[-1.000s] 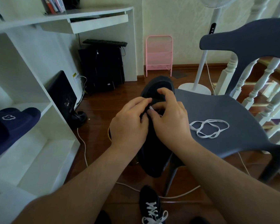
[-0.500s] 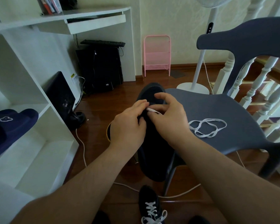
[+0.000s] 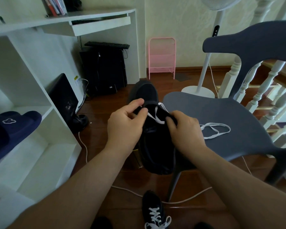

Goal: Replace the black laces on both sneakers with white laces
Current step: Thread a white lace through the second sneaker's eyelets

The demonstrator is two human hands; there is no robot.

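Observation:
A black sneaker (image 3: pixel 157 149) is held up in front of me at the chair's left edge, toe pointing away. My left hand (image 3: pixel 125 123) pinches its left eyelet flap and a bit of white lace. My right hand (image 3: pixel 183 128) grips the right flap. A white lace (image 3: pixel 155 116) crosses the tongue between my hands, and its loose remainder (image 3: pixel 216 129) lies coiled on the seat. On the floor below stands a second black sneaker (image 3: pixel 153 212), laced in white.
The grey-blue chair (image 3: pixel 229 116) fills the right, with a white banister behind it. A white shelf unit (image 3: pixel 31 129) holding a navy slipper (image 3: pixel 13 124) stands left. A fan stand (image 3: pixel 198 91), pink rack and cables sit on the wooden floor.
My hands have moved apart from the middle of the sneaker to its two sides, drawing a stretch of white lace into view across the tongue. The sneaker sits slightly lower.

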